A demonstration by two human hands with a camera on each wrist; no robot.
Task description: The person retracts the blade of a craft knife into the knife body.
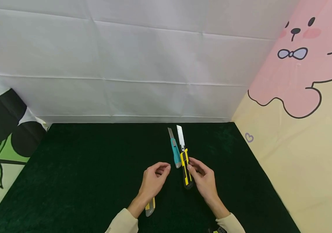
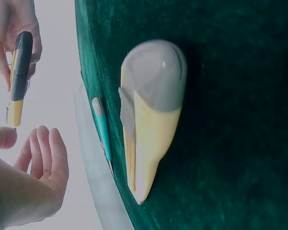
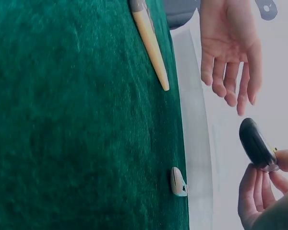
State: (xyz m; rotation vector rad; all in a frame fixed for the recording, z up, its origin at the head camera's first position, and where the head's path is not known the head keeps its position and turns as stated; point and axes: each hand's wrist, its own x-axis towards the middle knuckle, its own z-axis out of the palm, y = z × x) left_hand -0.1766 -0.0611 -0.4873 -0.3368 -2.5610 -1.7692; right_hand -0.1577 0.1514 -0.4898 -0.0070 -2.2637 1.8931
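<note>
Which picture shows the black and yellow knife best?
The head view: it shows the black and yellow knife lengthwise, blade and handle, in the right hand. The left wrist view shows its handle, but no blade; the right wrist view shows mostly its black end.

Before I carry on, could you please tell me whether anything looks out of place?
One thing: the teal cutter lies on the green cloth with its blade exposed, which looks odd for a tool nobody is holding.
</note>
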